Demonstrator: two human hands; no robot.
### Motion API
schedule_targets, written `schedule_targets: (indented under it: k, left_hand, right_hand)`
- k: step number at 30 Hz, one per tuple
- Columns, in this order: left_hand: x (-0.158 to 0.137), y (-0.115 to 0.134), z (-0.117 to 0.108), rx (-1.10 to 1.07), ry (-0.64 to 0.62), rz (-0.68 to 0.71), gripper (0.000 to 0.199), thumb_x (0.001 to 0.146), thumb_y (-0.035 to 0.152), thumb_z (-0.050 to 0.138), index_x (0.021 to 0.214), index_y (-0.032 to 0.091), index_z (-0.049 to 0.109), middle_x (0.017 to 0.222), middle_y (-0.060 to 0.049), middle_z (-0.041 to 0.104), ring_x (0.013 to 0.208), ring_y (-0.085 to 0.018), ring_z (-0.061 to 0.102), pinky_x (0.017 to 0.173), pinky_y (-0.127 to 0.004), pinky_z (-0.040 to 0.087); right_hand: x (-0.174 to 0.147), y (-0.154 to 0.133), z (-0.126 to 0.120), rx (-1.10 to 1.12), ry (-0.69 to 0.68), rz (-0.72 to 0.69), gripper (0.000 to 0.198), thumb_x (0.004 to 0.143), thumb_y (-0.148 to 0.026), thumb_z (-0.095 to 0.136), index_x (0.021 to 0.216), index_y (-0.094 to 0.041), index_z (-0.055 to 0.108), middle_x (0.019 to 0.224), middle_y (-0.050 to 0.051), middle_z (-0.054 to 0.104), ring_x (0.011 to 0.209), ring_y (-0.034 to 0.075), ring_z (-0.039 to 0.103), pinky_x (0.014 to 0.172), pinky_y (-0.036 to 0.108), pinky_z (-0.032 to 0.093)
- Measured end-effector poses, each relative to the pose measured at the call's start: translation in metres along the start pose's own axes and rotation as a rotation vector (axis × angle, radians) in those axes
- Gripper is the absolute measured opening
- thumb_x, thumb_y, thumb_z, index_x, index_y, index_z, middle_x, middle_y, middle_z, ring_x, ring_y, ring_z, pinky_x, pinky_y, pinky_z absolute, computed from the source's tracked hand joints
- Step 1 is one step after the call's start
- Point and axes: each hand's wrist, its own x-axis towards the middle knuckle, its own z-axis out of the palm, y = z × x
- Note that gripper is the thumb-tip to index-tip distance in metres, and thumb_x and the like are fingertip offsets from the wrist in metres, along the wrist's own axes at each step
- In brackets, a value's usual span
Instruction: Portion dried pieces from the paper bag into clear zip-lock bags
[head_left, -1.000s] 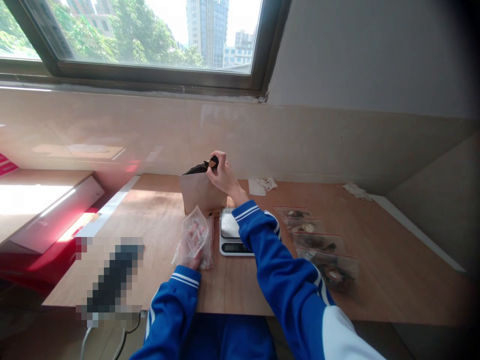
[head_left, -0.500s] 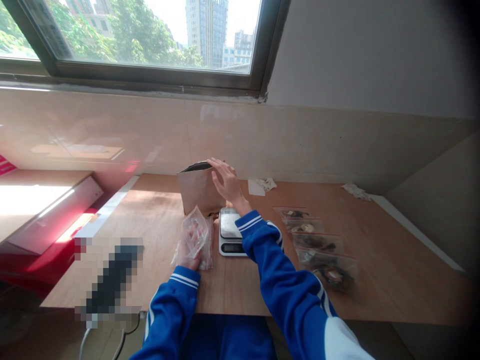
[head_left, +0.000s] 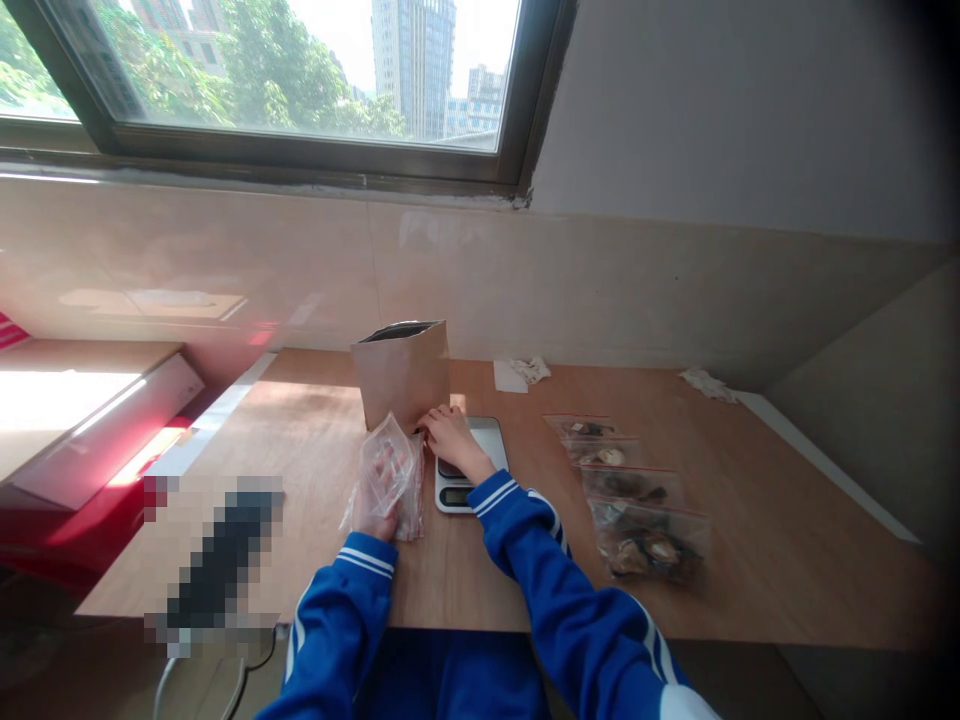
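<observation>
My left hand (head_left: 379,510) is closed on a clear zip bag (head_left: 390,455), and the fingers show through its plastic. More flat zip bags with red seals (head_left: 412,510) lie under and beside that hand. My right hand (head_left: 450,440) reaches over a silver-topped kitchen scale (head_left: 489,440) with its fingers bent down at the scale's left edge. A small dark bit shows by its fingertips; what they pinch is too small to name. Just behind stands a brown paper pouch (head_left: 401,375), upright with its top open.
Several filled zip bags (head_left: 630,487) lie in a column to the right. At the back edge are a white paper (head_left: 510,377) and a crumpled tissue (head_left: 534,370); another tissue (head_left: 709,384) is farther right. A blurred dark object (head_left: 225,560) with cables lies front left.
My right hand has come down from the pouch's top rim to the scale's left edge, and its fingers have bent. The left hand stays put with the clear bag.
</observation>
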Motion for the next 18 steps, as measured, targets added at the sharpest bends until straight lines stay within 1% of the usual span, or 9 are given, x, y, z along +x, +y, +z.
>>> schedule_targets:
  k: [2, 4, 8, 11, 13, 15, 16, 18]
  left_hand:
    - [-0.004, 0.002, 0.01, 0.013, 0.109, 0.002, 0.031, 0.094, 0.024, 0.033, 0.113, 0.017, 0.057, 0.102, -0.01, 0.068, 0.035, -0.003, 0.038, 0.025, -0.014, 0.028]
    - [-0.007, 0.004, 0.018, 0.041, 0.167, -0.008, 0.032, 0.094, 0.023, 0.033, 0.113, 0.017, 0.058, 0.1, -0.009, 0.068, 0.035, -0.003, 0.037, 0.025, -0.015, 0.027]
    - [-0.01, 0.006, 0.025, 0.118, 0.206, -0.032, 0.034, 0.095, 0.025, 0.03, 0.115, 0.019, 0.057, 0.105, -0.008, 0.067, 0.037, -0.003, 0.037, 0.027, -0.015, 0.026]
    - [-0.011, 0.007, 0.027, 0.171, 0.213, -0.038, 0.035, 0.095, 0.026, 0.029, 0.117, 0.019, 0.055, 0.11, -0.008, 0.065, 0.038, -0.002, 0.037, 0.027, -0.014, 0.025]
    - [-0.012, 0.007, 0.027, 0.19, 0.212, -0.038, 0.035, 0.095, 0.028, 0.03, 0.118, 0.019, 0.055, 0.112, -0.009, 0.064, 0.038, -0.002, 0.037, 0.027, -0.013, 0.023]
    - [-0.011, 0.006, 0.026, 0.196, 0.211, -0.034, 0.035, 0.095, 0.029, 0.03, 0.118, 0.019, 0.054, 0.113, -0.009, 0.064, 0.039, -0.002, 0.038, 0.027, -0.013, 0.023]
    - [-0.011, 0.006, 0.025, 0.214, 0.203, -0.027, 0.036, 0.095, 0.03, 0.03, 0.119, 0.019, 0.054, 0.115, -0.009, 0.063, 0.04, -0.002, 0.039, 0.027, -0.013, 0.023]
    - [-0.01, 0.005, 0.022, 0.284, 0.174, -0.007, 0.037, 0.096, 0.033, 0.028, 0.121, 0.02, 0.053, 0.117, -0.009, 0.063, 0.042, -0.003, 0.042, 0.027, -0.014, 0.025]
  right_hand:
    - [0.0, -0.003, 0.005, -0.031, -0.013, 0.034, 0.024, 0.082, -0.009, 0.051, 0.102, -0.015, 0.062, 0.105, 0.011, 0.063, 0.105, 0.026, 0.049, 0.093, 0.041, 0.03]
    - [0.001, -0.005, 0.01, -0.054, -0.016, 0.079, 0.026, 0.082, -0.008, 0.05, 0.105, -0.013, 0.06, 0.107, 0.014, 0.062, 0.105, 0.028, 0.048, 0.093, 0.042, 0.03]
    - [0.003, -0.008, 0.013, -0.068, -0.006, 0.14, 0.023, 0.081, -0.009, 0.052, 0.101, -0.012, 0.061, 0.108, 0.016, 0.06, 0.107, 0.03, 0.047, 0.092, 0.044, 0.03]
    - [0.004, -0.01, 0.007, -0.046, 0.017, 0.149, 0.019, 0.08, -0.01, 0.053, 0.096, -0.014, 0.063, 0.107, 0.015, 0.061, 0.105, 0.029, 0.048, 0.092, 0.044, 0.029]
    - [0.006, -0.011, -0.005, -0.028, 0.041, 0.159, 0.021, 0.081, -0.01, 0.051, 0.098, -0.016, 0.062, 0.105, 0.012, 0.063, 0.103, 0.027, 0.05, 0.092, 0.043, 0.028]
    - [0.01, -0.014, -0.024, 0.017, 0.099, 0.171, 0.023, 0.083, -0.011, 0.049, 0.102, -0.019, 0.06, 0.104, 0.009, 0.066, 0.1, 0.025, 0.053, 0.09, 0.041, 0.029]
    - [0.013, -0.016, -0.036, 0.055, 0.15, 0.17, 0.023, 0.085, -0.012, 0.047, 0.104, -0.02, 0.058, 0.104, 0.007, 0.066, 0.099, 0.023, 0.054, 0.089, 0.04, 0.029]
    - [0.022, -0.02, -0.064, 0.206, 0.345, 0.135, 0.021, 0.088, -0.017, 0.047, 0.106, -0.021, 0.056, 0.103, 0.005, 0.067, 0.098, 0.022, 0.056, 0.089, 0.039, 0.03]
